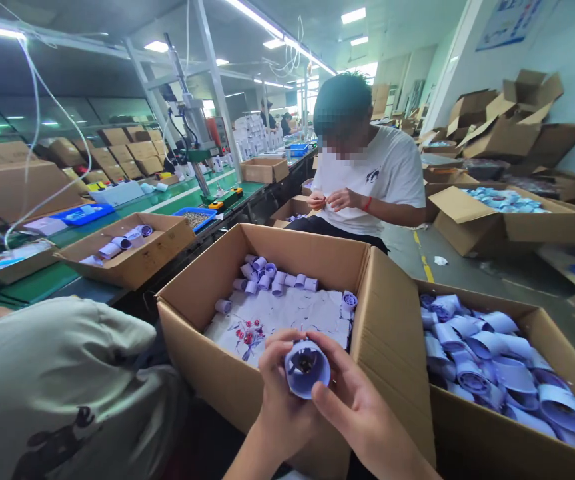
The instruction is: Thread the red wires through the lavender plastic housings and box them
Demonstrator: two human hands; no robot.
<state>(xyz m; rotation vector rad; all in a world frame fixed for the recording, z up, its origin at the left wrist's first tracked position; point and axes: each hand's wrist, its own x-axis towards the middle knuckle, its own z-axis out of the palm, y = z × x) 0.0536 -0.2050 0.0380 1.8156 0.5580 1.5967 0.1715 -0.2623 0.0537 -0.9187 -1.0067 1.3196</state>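
Observation:
A pale purple plastic cylindrical housing [294, 387] is held between my two hands, its open round end turned up toward me and something dark inside it. My left hand [280, 400] wraps around its left side. On its right side, the fingers of my right hand [352, 393] curl over the rim and the thumb presses near the front edge. Just beyond my hands stands a large open cardboard box [302, 250]. Inside it, small purple cylindrical parts [267, 272] lie at the far side, and several small red pieces [248, 331] rest on a pale sheet.
At right, another carton [477, 440] is heaped with purple housings [510, 373]. A co-worker [367, 173] sits opposite, both hands raised. Another person's sleeve [67, 373] is close on the left. A shallow box [132, 263] and a press machine [194, 140] stand along the green bench.

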